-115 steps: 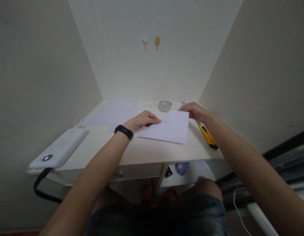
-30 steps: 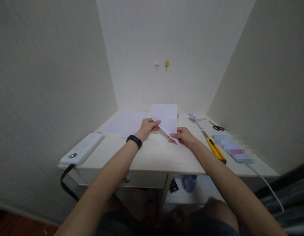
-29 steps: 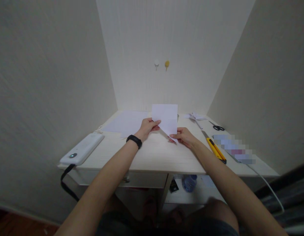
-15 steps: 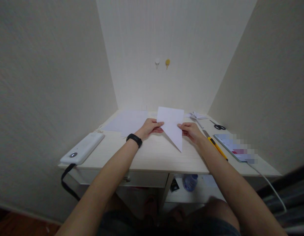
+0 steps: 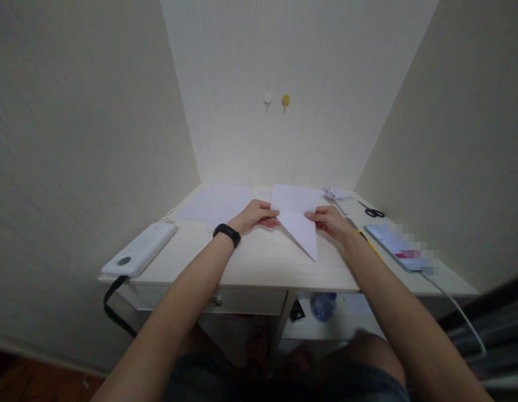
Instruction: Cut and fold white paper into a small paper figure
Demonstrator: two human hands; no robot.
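Note:
A white sheet of paper, folded so that one corner points toward me, lies on the pale wooden desk. My left hand, with a black band on its wrist, pinches the sheet's left edge. At the right edge, my right hand holds the same sheet. Both hands rest low on the desk top.
More white sheets lie at the back left. A white device with a black strap sits at the left edge. On the right are a phone with a cable, black scissors and a folded paper shape. Walls close in on three sides.
The paper was held upright above the desk a second ago; both hands have lowered it flat onto the desk. My right hand shifted from the bottom corner to the right edge.

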